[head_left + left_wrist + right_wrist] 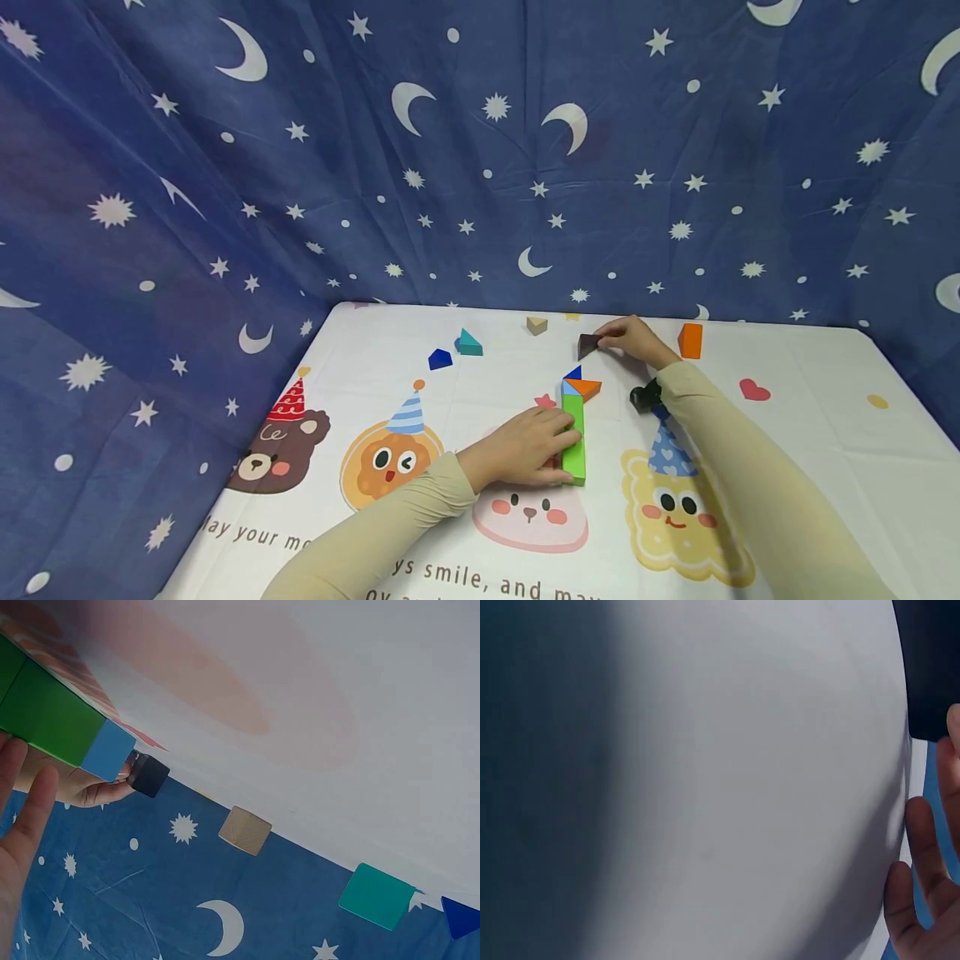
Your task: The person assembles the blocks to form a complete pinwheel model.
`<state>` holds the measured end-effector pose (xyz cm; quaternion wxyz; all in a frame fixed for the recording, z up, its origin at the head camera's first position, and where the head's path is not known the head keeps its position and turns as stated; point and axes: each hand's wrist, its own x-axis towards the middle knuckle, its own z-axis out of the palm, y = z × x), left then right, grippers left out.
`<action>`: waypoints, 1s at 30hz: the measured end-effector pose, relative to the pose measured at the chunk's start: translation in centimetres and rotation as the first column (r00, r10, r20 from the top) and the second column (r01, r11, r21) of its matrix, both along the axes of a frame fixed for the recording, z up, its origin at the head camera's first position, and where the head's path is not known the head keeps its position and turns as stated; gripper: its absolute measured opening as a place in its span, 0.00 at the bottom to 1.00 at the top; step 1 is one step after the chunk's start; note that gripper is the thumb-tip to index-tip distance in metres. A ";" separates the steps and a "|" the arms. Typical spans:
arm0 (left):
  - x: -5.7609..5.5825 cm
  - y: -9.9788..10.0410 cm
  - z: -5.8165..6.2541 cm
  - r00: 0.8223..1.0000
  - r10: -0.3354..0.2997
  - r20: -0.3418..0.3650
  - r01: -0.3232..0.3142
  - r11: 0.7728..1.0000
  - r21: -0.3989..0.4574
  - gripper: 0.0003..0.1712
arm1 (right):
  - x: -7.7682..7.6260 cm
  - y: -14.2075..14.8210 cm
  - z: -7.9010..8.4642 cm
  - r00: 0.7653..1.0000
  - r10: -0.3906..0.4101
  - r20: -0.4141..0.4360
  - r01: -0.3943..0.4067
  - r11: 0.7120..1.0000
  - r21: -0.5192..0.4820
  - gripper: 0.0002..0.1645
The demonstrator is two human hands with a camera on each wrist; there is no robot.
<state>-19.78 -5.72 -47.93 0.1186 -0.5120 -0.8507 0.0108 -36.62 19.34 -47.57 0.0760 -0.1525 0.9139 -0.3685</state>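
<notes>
My left hand (525, 450) rests on a bright green bar (573, 421), its fingers reaching over the top and thumb near the lower end. In the left wrist view a seam crosses the green bar (52, 705), and a light blue block (107, 754) abuts its end. An orange triangular block (585, 388) and a dark blue triangular block (574, 373) sit at the far end of this row. Beyond them my right hand (633, 340) pinches a dark brown triangular block (587, 346) between thumb and finger; its other fingers (922, 840) are spread in the right wrist view.
Toward the table's back stand a natural wood block (537, 325), a teal block (469, 342) and a blue block (440, 359), left of the row. An orange block (691, 341) stands right of my right hand. A black object (643, 397) shows beside the right cuff.
</notes>
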 end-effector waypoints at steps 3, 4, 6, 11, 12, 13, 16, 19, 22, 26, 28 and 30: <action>0.0 0.0 0.0 1.000 0.000 -0.001 0.000 1.000 0.001 0.29 | 0.1 -0.4 0.1 0.999 0.035 0.011 -0.035 0.999 0.008 0.14; 0.0 0.0 0.0 1.000 0.000 -0.001 0.000 1.000 0.001 0.29 | 0.1 -0.6 0.2 0.999 0.048 0.011 -0.048 0.999 0.010 0.15; 0.0 0.0 0.0 1.000 0.000 -0.001 0.000 1.000 0.000 0.29 | 0.2 -0.8 0.2 0.997 0.081 0.008 -0.081 0.997 0.016 0.16; 0.0 0.0 0.0 1.000 -0.001 -0.002 0.001 1.000 -0.002 0.28 | 0.4 -1.4 0.4 0.986 0.167 0.029 -0.167 0.986 0.009 0.21; 0.1 0.0 0.1 1.000 0.000 -0.003 0.000 1.000 -0.003 0.28 | 0.4 -1.5 0.4 0.983 0.181 0.039 -0.181 0.983 0.003 0.22; 0.1 0.0 0.1 1.000 0.000 -0.003 0.000 1.000 -0.004 0.28 | 0.5 -1.6 0.4 0.979 0.197 0.050 -0.197 0.980 -0.002 0.22; 0.1 0.0 0.1 1.000 0.004 0.001 -0.004 1.000 -0.007 0.28 | 0.6 -1.8 0.5 0.972 0.224 0.074 -0.224 0.975 -0.005 0.24; 0.1 0.0 0.1 1.000 0.008 0.011 -0.008 1.000 -0.009 0.29 | 0.7 -1.9 0.4 0.968 0.240 0.080 -0.241 0.970 0.010 0.24; 0.1 0.0 0.1 1.000 0.011 0.016 -0.011 1.000 -0.011 0.29 | 0.8 -2.1 0.5 0.966 0.250 0.066 -0.252 0.967 0.028 0.21; 0.1 0.0 0.0 1.000 0.013 0.016 -0.013 1.000 -0.012 0.29 | 0.9 -2.3 0.5 0.959 0.282 0.018 -0.282 0.959 0.019 0.16; 0.1 0.0 0.0 1.000 0.014 0.019 -0.014 1.000 -0.013 0.29 | 1.0 -2.4 0.5 0.952 0.305 -0.014 -0.305 0.952 0.009 0.15; 0.1 0.0 0.0 1.000 0.013 0.021 -0.013 1.000 -0.014 0.30 | 1.0 -2.5 0.5 0.943 0.328 -0.045 -0.329 0.944 0.006 0.14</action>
